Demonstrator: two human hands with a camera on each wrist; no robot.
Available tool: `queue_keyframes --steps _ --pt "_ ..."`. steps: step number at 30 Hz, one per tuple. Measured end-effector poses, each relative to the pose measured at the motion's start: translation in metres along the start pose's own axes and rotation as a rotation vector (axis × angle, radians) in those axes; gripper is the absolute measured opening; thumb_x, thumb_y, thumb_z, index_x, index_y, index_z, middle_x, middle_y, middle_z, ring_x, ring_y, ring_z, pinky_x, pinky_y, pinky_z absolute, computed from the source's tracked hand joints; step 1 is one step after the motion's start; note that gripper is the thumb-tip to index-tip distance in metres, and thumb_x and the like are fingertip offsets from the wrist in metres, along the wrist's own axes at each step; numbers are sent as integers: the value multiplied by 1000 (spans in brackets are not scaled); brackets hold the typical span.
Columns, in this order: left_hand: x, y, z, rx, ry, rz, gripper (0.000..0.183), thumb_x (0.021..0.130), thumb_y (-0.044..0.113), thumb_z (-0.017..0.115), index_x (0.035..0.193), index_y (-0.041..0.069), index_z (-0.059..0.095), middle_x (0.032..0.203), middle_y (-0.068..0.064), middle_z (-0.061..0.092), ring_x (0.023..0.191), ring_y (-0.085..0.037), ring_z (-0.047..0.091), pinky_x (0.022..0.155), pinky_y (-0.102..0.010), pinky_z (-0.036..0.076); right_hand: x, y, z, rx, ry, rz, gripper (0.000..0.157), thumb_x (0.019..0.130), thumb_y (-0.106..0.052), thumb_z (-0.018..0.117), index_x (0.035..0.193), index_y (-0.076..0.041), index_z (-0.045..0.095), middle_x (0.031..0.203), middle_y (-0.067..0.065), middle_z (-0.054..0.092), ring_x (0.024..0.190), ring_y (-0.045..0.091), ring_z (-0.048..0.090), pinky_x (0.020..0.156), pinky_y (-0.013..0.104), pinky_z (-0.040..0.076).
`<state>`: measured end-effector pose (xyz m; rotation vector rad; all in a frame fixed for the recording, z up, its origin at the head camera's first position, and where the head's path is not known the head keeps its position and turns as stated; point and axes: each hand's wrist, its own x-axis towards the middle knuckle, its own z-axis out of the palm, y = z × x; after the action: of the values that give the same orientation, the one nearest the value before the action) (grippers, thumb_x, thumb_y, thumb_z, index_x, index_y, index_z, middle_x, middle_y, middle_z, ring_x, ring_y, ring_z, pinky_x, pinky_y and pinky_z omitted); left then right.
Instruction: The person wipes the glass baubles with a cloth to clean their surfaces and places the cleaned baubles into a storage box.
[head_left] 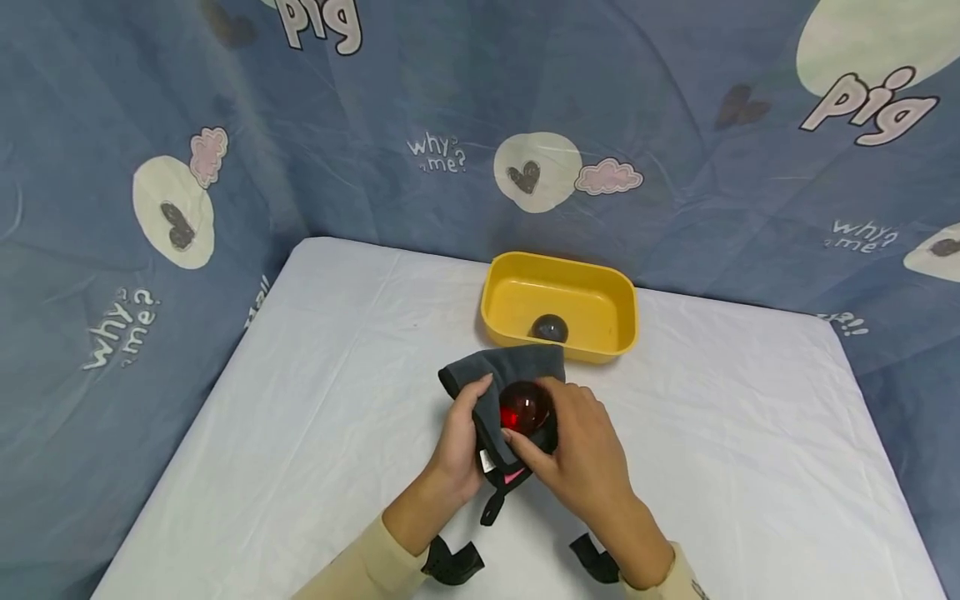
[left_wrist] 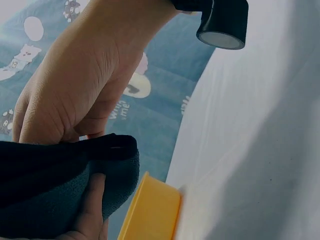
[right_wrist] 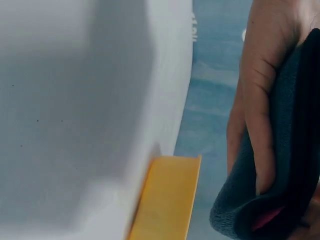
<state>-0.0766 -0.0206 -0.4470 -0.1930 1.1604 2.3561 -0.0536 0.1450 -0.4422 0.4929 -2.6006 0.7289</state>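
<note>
A glossy red see-through ball (head_left: 527, 407) rests against a folded dark grey cloth (head_left: 517, 362) with black edging, a white tag and a hanging loop. My left hand (head_left: 456, 446) grips the cloth's left side, thumb on top and the other fingers behind it. With thumb and fingers around the ball, my right hand (head_left: 588, 446) holds it on the cloth. In the right wrist view, fingers (right_wrist: 261, 135) lie along the outside of the cloth (right_wrist: 287, 130), and a bit of pink shows in its fold. The ball is hidden in both wrist views.
Just beyond the cloth stands a yellow tray (head_left: 517, 287), with a dark grey ball (head_left: 550, 328) by its near wall. Both are on a white-covered table (head_left: 300, 375). Blue printed fabric (head_left: 375, 100) hangs behind and at the sides.
</note>
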Motion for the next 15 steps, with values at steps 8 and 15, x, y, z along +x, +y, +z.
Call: queue_keyframes --steps 8,15 --pt "-2 -1 2 -8 -7 -4 71 107 43 39 164 9 16 159 -14 28 130 -23 42 102 -28 43 3 5 -1 35 37 -11 63 87 -54 82 121 -4 65 102 7 70 88 23 52 73 37 47" --pt "0 -5 4 -27 -47 -17 68 107 43 40 163 9 21 160 -15 33 139 -25 43 118 -38 36 4 12 1 99 123 24 52 95 -63 67 91 -11 69 80 -2 57 80 18 43 69 32 35"
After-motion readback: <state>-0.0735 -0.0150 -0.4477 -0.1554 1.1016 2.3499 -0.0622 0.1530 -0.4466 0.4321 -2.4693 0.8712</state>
